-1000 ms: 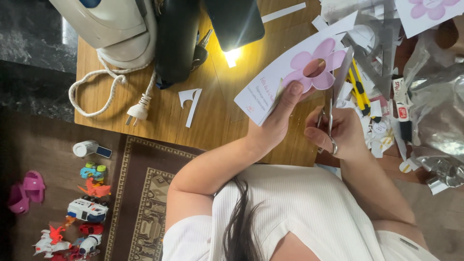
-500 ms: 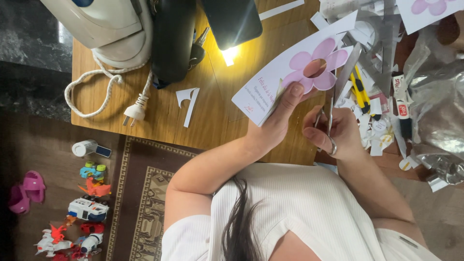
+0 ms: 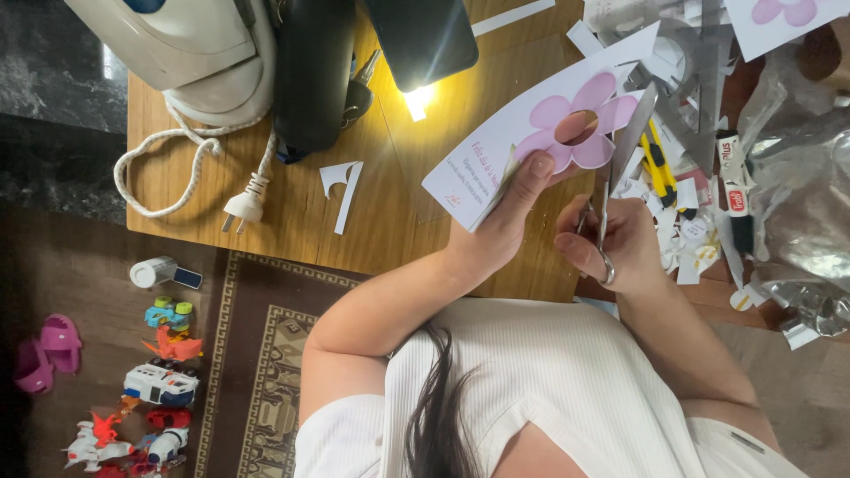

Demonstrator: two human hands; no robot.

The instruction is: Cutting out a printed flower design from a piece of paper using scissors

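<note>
My left hand grips a white paper sheet by its lower edge, thumb on top. A pink flower with a hole in its middle is printed at the sheet's far end. My right hand has its fingers through the handles of silver scissors. The blades point up along the right side of the flower, close to the paper's edge. Both hands hover over the front right part of the wooden table.
A white iron with cord and plug, a black case and a dark tablet stand at the back. A yellow knife, paper scraps and foil lie right. Toys litter the floor.
The hands, paper and scissors hold almost the same pose; the view has shifted slightly.
</note>
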